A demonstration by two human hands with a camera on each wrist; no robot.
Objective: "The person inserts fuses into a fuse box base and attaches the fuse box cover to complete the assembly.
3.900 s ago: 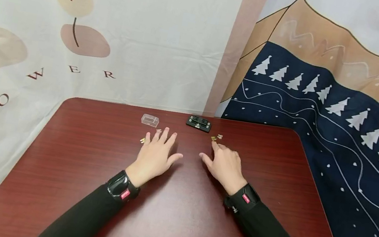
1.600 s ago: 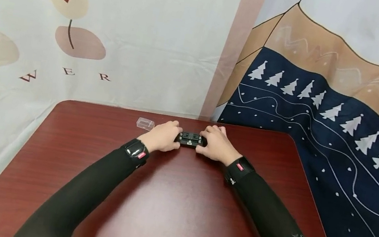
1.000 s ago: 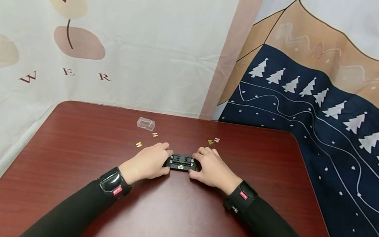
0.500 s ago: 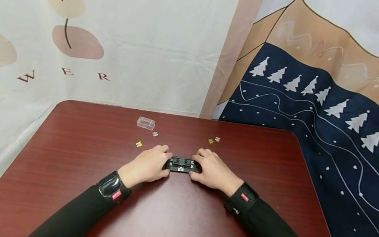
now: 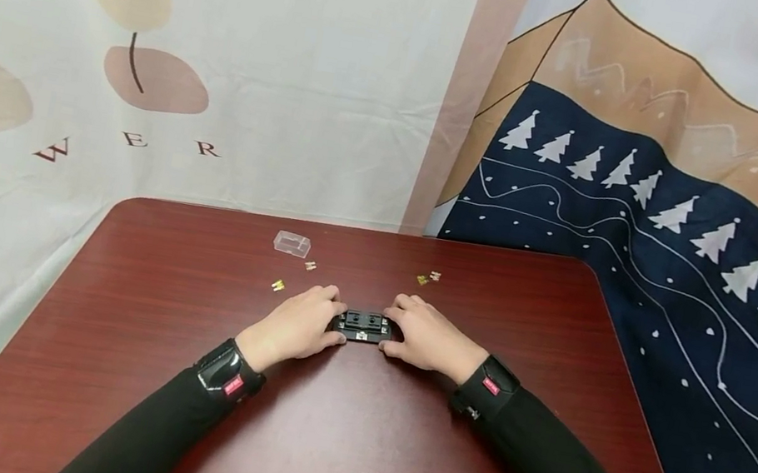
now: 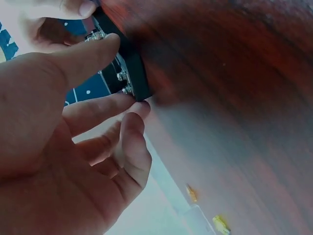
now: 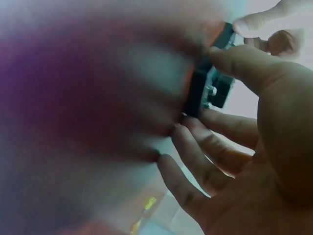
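Observation:
Near the middle of the table, both hands hold a black fuse block (image 5: 363,325) with metal screw terminals. My left hand (image 5: 295,322) pinches its left end, thumb on the near side and fingers on the far side. The right hand (image 5: 431,339) grips the opposite end the same way. In the left wrist view, the thumb lies over the top edge of the block (image 6: 131,68) beside its screws. The right wrist view shows the block (image 7: 198,90) between thumb and fingers, with the right hand's lower fingers spread past it.
A clear plastic cover (image 5: 291,244) lies at the back left of the brown table (image 5: 341,450). Near it are a yellow blade fuse (image 5: 277,285) and a pale one (image 5: 310,266). Another yellow fuse (image 5: 422,280) and pale fuse (image 5: 435,276) lie behind the right hand.
Earlier both hands lay with fingers spread beside the small fuses. They then took hold of the block at the back and drew it nearer; over the last second it has hardly moved.

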